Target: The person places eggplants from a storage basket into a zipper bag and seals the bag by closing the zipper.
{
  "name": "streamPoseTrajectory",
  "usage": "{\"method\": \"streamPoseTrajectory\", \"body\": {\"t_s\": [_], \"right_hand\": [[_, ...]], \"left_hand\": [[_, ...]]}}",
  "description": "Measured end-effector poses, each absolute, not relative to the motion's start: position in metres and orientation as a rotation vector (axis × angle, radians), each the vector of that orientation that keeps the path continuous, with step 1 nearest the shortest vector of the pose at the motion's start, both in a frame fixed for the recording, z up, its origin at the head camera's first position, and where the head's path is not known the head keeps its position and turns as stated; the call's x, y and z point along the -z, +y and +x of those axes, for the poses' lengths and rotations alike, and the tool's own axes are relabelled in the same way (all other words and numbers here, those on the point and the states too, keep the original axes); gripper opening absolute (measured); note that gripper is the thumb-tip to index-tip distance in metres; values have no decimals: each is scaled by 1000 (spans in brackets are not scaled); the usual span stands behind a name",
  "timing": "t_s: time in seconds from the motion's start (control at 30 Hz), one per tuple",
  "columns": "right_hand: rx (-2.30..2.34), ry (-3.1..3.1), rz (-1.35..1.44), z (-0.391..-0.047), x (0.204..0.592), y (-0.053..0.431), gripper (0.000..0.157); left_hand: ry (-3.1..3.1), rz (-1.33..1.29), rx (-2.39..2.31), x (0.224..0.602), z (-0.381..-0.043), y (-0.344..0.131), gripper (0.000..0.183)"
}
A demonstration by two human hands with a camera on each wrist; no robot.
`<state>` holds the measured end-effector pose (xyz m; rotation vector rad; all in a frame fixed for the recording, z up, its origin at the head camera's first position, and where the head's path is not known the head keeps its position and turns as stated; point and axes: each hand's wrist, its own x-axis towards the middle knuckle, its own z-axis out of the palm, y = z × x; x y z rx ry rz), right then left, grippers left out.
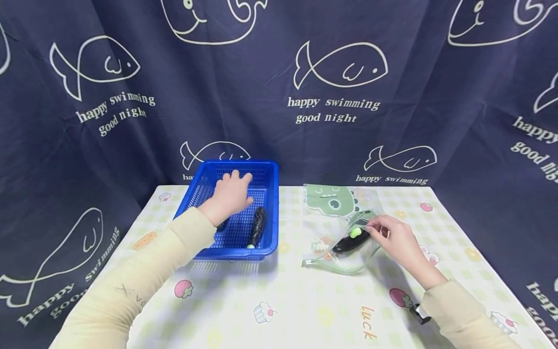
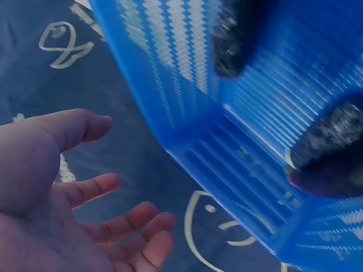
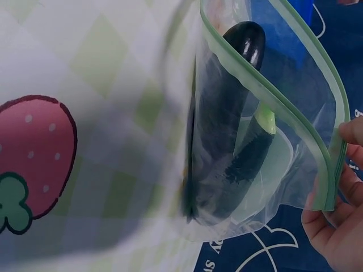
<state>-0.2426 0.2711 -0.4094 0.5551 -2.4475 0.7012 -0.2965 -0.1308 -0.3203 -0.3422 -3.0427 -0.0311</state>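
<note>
Over the blue plastic basket, my left hand hovers palm down with its fingers spread, holding nothing. Inside lies a dark, rough-skinned, cucumber-like vegetable with a pale tip; a second dark piece is mostly hidden by my arm. On the right, my right hand pinches the green-edged mouth of a clear zip bag, which gapes. Through its film, the right wrist view shows a glossy black eggplant beside a dark, rough vegetable with a light green end.
A table with a checked, printed cloth carries the basket at the left and the bag at the right. Behind it and at both sides hangs a dark blue curtain with white fish drawings. A small black object shows at the right sleeve.
</note>
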Motion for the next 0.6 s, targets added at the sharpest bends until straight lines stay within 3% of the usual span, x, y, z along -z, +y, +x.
{"method": "streamPoseTrajectory", "body": {"t_s": [0.6], "right_hand": [[-693, -2452, 556, -241, 408, 270, 10]], "left_hand": [[-3223, 32, 181, 344, -337, -191, 70]]}}
